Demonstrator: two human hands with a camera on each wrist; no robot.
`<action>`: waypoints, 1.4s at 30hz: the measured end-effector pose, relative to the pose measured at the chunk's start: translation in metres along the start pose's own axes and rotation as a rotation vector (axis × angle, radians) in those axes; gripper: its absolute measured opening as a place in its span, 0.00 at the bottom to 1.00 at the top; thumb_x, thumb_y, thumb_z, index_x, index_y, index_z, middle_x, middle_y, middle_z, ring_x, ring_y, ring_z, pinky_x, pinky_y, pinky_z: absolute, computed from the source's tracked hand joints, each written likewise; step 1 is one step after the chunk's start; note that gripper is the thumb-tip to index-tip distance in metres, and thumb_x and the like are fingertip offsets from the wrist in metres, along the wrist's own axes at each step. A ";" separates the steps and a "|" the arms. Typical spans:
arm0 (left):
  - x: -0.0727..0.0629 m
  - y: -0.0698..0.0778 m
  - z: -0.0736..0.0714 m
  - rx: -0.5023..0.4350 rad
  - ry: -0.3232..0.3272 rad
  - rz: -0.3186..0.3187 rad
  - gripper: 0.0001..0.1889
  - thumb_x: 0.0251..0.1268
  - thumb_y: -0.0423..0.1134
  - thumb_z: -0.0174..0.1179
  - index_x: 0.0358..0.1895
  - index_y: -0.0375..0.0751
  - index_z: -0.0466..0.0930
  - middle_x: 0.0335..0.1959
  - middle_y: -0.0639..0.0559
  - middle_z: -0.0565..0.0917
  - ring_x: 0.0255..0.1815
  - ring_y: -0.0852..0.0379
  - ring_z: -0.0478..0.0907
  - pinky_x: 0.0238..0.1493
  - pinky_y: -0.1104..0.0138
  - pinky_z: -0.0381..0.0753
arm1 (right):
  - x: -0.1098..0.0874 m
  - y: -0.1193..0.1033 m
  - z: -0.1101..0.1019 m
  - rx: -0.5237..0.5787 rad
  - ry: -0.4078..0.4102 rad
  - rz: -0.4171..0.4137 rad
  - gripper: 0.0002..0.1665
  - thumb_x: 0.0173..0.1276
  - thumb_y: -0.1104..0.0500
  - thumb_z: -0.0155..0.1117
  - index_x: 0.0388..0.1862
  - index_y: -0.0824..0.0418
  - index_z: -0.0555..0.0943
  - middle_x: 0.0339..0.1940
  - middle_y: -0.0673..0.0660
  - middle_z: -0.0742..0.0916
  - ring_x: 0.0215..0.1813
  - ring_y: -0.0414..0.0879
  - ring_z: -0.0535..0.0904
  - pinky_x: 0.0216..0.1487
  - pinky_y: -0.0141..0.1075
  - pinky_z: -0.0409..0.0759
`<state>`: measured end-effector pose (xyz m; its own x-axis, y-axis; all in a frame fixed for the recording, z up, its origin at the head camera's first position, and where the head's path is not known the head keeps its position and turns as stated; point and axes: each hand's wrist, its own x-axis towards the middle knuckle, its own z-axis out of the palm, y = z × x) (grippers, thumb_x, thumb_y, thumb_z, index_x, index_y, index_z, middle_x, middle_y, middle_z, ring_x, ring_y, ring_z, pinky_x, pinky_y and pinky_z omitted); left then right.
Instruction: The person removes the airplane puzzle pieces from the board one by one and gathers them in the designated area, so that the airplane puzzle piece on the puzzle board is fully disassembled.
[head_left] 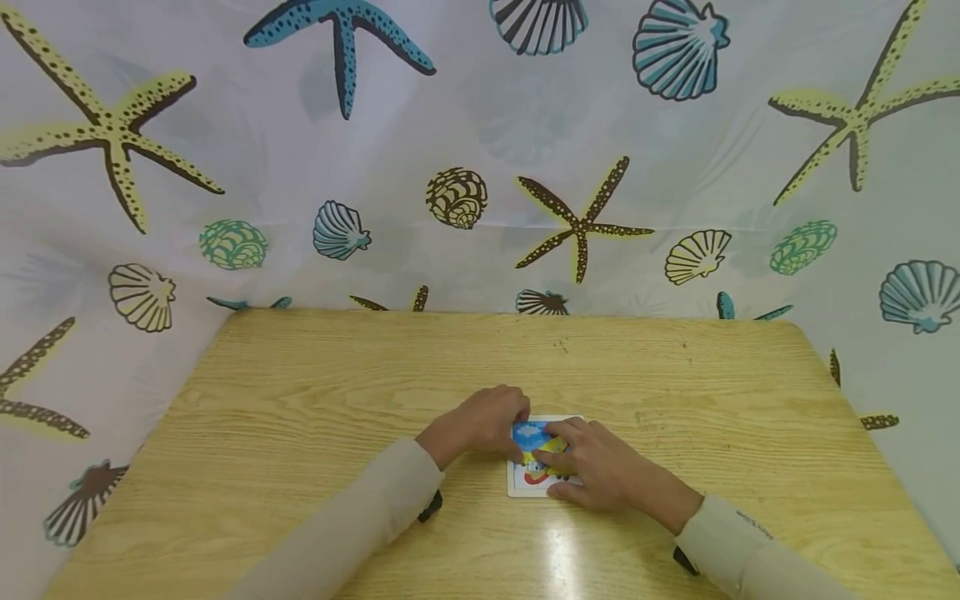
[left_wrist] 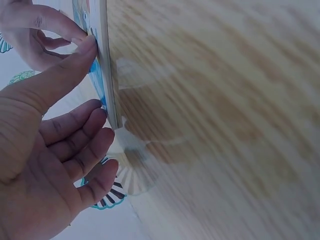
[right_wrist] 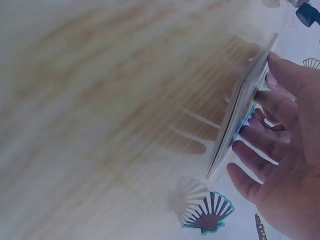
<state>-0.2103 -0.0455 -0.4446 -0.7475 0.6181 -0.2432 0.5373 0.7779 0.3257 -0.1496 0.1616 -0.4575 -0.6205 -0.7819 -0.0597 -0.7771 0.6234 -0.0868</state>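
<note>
Picture board [head_left: 532,437] between left hand [head_left: 491,421] and right hand [head_left: 603,467]

The board lies flat on the wooden table [head_left: 375,383], roughly midway between the surface's left and right edges and well apart from its far edge. It has a pale rim and a bright picture (a white cloud on blue, with yellow and red below it).

The left hand is at the board's left side. Its thumb presses on the picture just inside the rim, and its other fingers bend loosely about the far left corner; whether they all touch it, I cannot tell. The right hand is spread over the right side, fingertips on the picture, thumb by the near edge. Its index fingertip sits just beside the left thumb.

Both forearms wear light sleeves [head_left: 360,517], with a dark strap [head_left: 430,507] showing under the left cuff. A patch of glare [head_left: 558,542] shines on the surface nearer the person. Beyond the far edge hangs a pale cloth [head_left: 405,167] printed with starfish and shells.
</note>
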 end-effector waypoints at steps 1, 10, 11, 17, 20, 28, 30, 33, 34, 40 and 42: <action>0.000 0.000 0.000 -0.003 0.001 -0.001 0.23 0.42 0.51 0.76 0.39 0.43 0.79 0.37 0.55 0.79 0.36 0.61 0.70 0.42 0.67 0.72 | 0.000 0.000 0.000 -0.005 0.000 -0.001 0.30 0.69 0.38 0.53 0.65 0.48 0.73 0.67 0.61 0.72 0.66 0.56 0.69 0.58 0.49 0.73; 0.002 0.001 0.000 -0.066 -0.016 -0.031 0.23 0.40 0.47 0.77 0.38 0.41 0.78 0.35 0.54 0.77 0.34 0.60 0.69 0.39 0.69 0.71 | 0.000 0.002 0.003 0.019 0.006 -0.001 0.30 0.69 0.38 0.52 0.65 0.48 0.73 0.67 0.61 0.72 0.66 0.56 0.68 0.58 0.49 0.73; 0.002 0.001 0.000 -0.068 -0.018 -0.036 0.23 0.40 0.47 0.77 0.38 0.40 0.78 0.35 0.54 0.77 0.34 0.60 0.69 0.39 0.69 0.71 | 0.000 0.002 0.003 0.024 0.005 -0.001 0.30 0.69 0.38 0.52 0.65 0.47 0.73 0.67 0.61 0.72 0.66 0.56 0.68 0.58 0.49 0.73; 0.002 0.003 0.000 -0.055 -0.031 -0.061 0.23 0.40 0.47 0.77 0.38 0.42 0.77 0.35 0.55 0.76 0.36 0.59 0.68 0.40 0.69 0.70 | 0.000 0.002 0.005 0.035 0.004 0.002 0.30 0.69 0.38 0.52 0.66 0.47 0.73 0.68 0.61 0.71 0.67 0.56 0.67 0.59 0.50 0.72; 0.002 0.004 0.000 -0.017 -0.027 -0.065 0.23 0.40 0.49 0.77 0.38 0.42 0.78 0.35 0.56 0.76 0.36 0.59 0.68 0.40 0.68 0.70 | 0.000 0.003 0.004 0.028 0.011 0.000 0.30 0.69 0.38 0.51 0.66 0.47 0.73 0.68 0.61 0.71 0.67 0.56 0.67 0.59 0.49 0.72; 0.000 0.007 0.000 0.074 0.006 -0.047 0.25 0.40 0.50 0.77 0.41 0.41 0.82 0.38 0.54 0.79 0.36 0.59 0.70 0.41 0.67 0.74 | 0.000 0.002 0.003 0.027 0.030 -0.007 0.29 0.69 0.38 0.52 0.64 0.48 0.74 0.67 0.61 0.72 0.66 0.56 0.69 0.55 0.49 0.74; 0.000 0.008 0.000 0.073 0.008 -0.048 0.25 0.40 0.49 0.77 0.42 0.40 0.82 0.39 0.53 0.80 0.38 0.59 0.71 0.43 0.66 0.75 | 0.000 0.002 0.003 0.032 0.031 -0.006 0.29 0.69 0.38 0.53 0.64 0.48 0.74 0.67 0.61 0.72 0.65 0.56 0.69 0.54 0.49 0.74; -0.001 0.008 0.001 0.060 0.011 -0.053 0.25 0.41 0.49 0.76 0.44 0.40 0.82 0.40 0.53 0.80 0.39 0.59 0.72 0.45 0.65 0.75 | 0.000 0.002 0.003 0.035 0.033 -0.007 0.29 0.68 0.38 0.53 0.64 0.48 0.74 0.67 0.61 0.72 0.65 0.56 0.69 0.54 0.48 0.74; -0.001 0.008 0.001 0.048 0.012 -0.055 0.25 0.41 0.48 0.77 0.44 0.40 0.82 0.40 0.53 0.80 0.39 0.59 0.72 0.45 0.65 0.75 | 0.000 0.003 0.003 0.036 0.035 -0.007 0.29 0.68 0.38 0.53 0.64 0.48 0.74 0.67 0.61 0.72 0.65 0.56 0.69 0.54 0.48 0.74; 0.003 0.006 0.002 -0.015 0.012 -0.045 0.25 0.39 0.46 0.78 0.41 0.38 0.81 0.37 0.53 0.79 0.35 0.60 0.71 0.41 0.68 0.74 | -0.001 0.004 0.005 0.024 0.040 -0.012 0.29 0.68 0.38 0.53 0.64 0.48 0.74 0.67 0.61 0.73 0.65 0.57 0.69 0.54 0.48 0.74; 0.005 0.005 0.003 -0.035 0.002 -0.048 0.25 0.38 0.46 0.78 0.41 0.38 0.80 0.37 0.54 0.79 0.34 0.61 0.70 0.40 0.69 0.74 | -0.001 0.004 0.006 0.027 0.042 -0.013 0.29 0.68 0.38 0.53 0.64 0.48 0.74 0.67 0.61 0.73 0.65 0.57 0.69 0.54 0.48 0.74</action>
<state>-0.2102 -0.0387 -0.4466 -0.7728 0.5803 -0.2571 0.4873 0.8020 0.3454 -0.1515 0.1647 -0.4632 -0.6144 -0.7889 -0.0165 -0.7827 0.6119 -0.1141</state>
